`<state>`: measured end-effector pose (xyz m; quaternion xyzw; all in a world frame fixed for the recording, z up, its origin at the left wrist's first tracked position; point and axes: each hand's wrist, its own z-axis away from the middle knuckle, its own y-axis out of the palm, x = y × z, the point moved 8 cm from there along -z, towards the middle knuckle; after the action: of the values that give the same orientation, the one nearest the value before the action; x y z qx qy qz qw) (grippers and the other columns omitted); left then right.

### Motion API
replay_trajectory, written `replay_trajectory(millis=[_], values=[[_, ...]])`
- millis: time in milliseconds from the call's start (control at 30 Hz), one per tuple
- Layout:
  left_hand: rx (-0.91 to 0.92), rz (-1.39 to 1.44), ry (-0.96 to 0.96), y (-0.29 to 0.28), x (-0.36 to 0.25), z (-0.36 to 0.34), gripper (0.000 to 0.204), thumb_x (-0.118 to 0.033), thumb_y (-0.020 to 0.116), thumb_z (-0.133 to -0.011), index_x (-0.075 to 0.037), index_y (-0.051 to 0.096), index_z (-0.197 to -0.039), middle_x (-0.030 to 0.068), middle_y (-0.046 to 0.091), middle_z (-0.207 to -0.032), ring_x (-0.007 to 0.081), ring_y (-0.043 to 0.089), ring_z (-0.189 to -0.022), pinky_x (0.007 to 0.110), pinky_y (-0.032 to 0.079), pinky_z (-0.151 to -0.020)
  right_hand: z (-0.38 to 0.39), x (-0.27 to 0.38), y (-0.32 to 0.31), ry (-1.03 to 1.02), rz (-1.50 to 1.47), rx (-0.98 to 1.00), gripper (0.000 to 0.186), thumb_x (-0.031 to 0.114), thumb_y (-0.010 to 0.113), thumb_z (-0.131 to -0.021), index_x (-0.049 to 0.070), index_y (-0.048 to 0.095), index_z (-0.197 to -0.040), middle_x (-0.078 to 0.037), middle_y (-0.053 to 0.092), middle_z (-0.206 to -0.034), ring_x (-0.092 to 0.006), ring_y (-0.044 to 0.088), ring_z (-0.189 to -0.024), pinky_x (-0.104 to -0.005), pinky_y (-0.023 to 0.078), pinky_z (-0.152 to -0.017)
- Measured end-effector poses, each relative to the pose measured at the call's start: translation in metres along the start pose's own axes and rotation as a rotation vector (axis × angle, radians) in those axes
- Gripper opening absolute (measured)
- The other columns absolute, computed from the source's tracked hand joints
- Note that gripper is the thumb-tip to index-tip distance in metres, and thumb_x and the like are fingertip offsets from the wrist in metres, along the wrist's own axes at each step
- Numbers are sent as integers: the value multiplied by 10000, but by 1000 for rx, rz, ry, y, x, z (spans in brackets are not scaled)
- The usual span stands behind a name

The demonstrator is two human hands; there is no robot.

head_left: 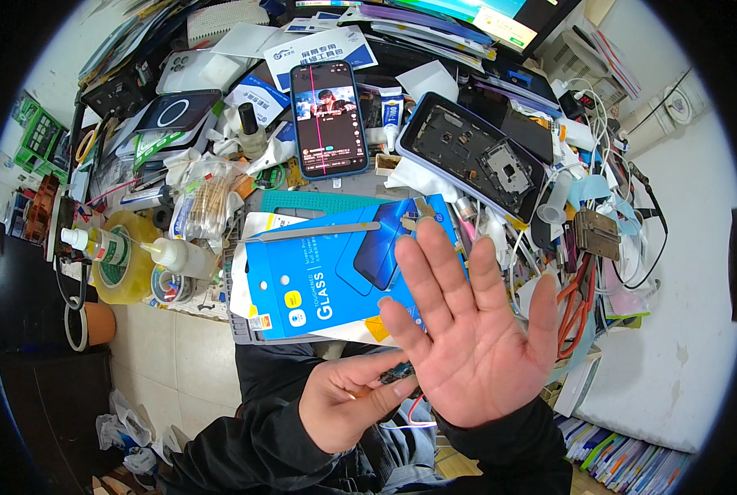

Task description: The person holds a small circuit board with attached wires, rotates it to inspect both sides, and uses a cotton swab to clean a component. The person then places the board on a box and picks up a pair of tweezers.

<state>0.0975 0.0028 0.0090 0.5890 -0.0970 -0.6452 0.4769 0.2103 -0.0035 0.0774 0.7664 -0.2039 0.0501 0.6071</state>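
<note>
My left hand (348,404) pinches a dark part (397,373) between thumb and fingers, just beside my right hand (480,351); that one is spread wide, palm towards me, holding nothing; beyond it lies a blue box (335,268), tweezers (315,232) across it.

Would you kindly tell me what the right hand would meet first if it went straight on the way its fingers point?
In the picture, the right hand points toward the small metal piece at the blue box; depth is unclear, so it might pass above.
</note>
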Motion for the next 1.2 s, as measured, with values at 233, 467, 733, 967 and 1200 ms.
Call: replay_trajectory(millis=[233, 467, 733, 967, 1200], values=[[52, 24, 28, -2, 0, -1, 399, 94, 594, -970, 47, 577, -1365, 92, 704, -1130, 41, 589, -915, 181, 458, -754, 0, 0, 7, 27, -20, 68, 729, 626, 218, -1044, 158, 259, -1600, -126, -1, -1697, -274, -41, -1569, -539, 107, -1241], [58, 69, -4, -5, 7, -1, 403, 98, 594, -967, 36, 582, -1365, 82, 700, -1139, 42, 592, -911, 176, 455, -741, 2, 0, 8, 37, -36, 63, 734, 638, 214, -1039, 174, 242, -1606, -123, 0, -1698, -272, -44, -1569, -555, 140, -1232], [155, 58, 61, -4, 5, -2, 416, 114, 583, -963, 41, 570, -1373, 142, 661, -1286, 114, 606, -1118, 241, 493, -932, 7, 1, 13, 56, -57, 67, 747, 655, 216, -1032, 183, 227, -1610, -102, -2, -1701, -268, -53, -1569, -576, 201, -1210], [160, 63, 35, -1, 4, -1, 415, 102, 590, -966, 39, 571, -1375, 128, 663, -1278, 113, 600, -1117, 252, 487, -950, 7, 1, 12, 53, -35, 72, 745, 652, 216, -1033, 179, 235, -1608, -106, -3, -1700, -270, -52, -1569, -571, 184, -1216], [91, 4, -6, -1, 1, 1, 394, 64, 616, -971, 31, 591, -1363, 59, 697, -1127, 40, 567, -929, 189, 459, -778, 6, 1, 11, 35, 0, 91, 732, 640, 196, -1039, 175, 264, -1600, -118, 0, -1698, -282, -43, -1569, -546, 112, -1239]])
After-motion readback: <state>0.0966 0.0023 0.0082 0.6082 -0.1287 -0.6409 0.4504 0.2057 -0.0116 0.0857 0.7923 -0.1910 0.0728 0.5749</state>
